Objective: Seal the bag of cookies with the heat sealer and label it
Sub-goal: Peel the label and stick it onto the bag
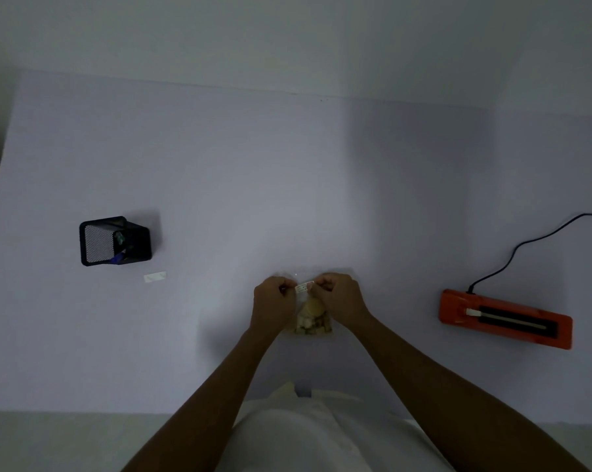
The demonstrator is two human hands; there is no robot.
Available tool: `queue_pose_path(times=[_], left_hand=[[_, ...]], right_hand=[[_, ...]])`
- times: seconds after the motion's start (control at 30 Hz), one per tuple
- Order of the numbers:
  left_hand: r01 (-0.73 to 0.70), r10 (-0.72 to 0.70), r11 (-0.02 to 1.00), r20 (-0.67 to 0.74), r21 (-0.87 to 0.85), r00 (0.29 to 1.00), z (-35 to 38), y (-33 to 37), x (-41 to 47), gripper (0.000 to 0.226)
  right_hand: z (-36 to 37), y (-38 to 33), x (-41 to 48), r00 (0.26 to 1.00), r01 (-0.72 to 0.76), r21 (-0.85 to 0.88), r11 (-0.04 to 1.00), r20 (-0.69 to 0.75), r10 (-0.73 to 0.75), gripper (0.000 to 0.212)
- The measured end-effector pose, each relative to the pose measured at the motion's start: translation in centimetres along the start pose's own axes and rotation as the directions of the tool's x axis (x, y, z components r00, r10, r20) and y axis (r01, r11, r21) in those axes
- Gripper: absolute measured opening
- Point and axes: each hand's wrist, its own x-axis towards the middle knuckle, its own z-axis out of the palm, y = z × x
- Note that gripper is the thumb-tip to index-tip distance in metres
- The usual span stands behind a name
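Towards the left edge of the pale table [219, 165] stands a black mesh pen holder [115, 240], tipped in the wide view so that its open mouth shows. A few pens lie inside against its right wall, one with a blue end, though they are too dark to count. Just beside it, nearer the front edge, lies a small white paper strip [155, 276], flat and on its own. Near the middle of the front edge sits the clear bag of cookies [313, 320], with pale round and broken cookies heaped in its lower part. The left hand [274, 301] and the right hand [342, 298] close in on its upper part from either side, covering the bag's side edges and much of its top. Both have their fingers curled, and each pinches one end of the small white label [304, 287] stretched between them over the bag. Whether the label is stuck down cannot be told. Well apart, near the right edge, the orange heat sealer [505, 318] lies flat with its black sealing bar facing up. Its black cable [526, 243] runs away off the right edge.
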Motion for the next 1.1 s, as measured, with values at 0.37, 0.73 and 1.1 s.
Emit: queue_pose_path(times=[0.37,0.73,1.1], left_hand=[[-0.044,0.042,0.997,0.047,0.056,0.998,-0.4,0.0,-0.1,0.003],[-0.036,0.034,0.999,0.064,0.033,0.997,0.0,-0.8,0.1,0.007],[-0.028,0.027,1.0,0.045,0.012,0.999,0.4,-1.3,0.2,0.008]], right_hand=[[0.6,0.2,0.0,0.998,0.032,-0.085,0.996,-0.044,-0.036,0.012],[1.0,-0.3,0.2,0.999,-0.001,-0.121,0.993,-0.038,-0.004,0.015],[2.0,-0.3,0.1,0.999,-0.004,-0.154,0.988,-0.052,-0.004,0.017]])
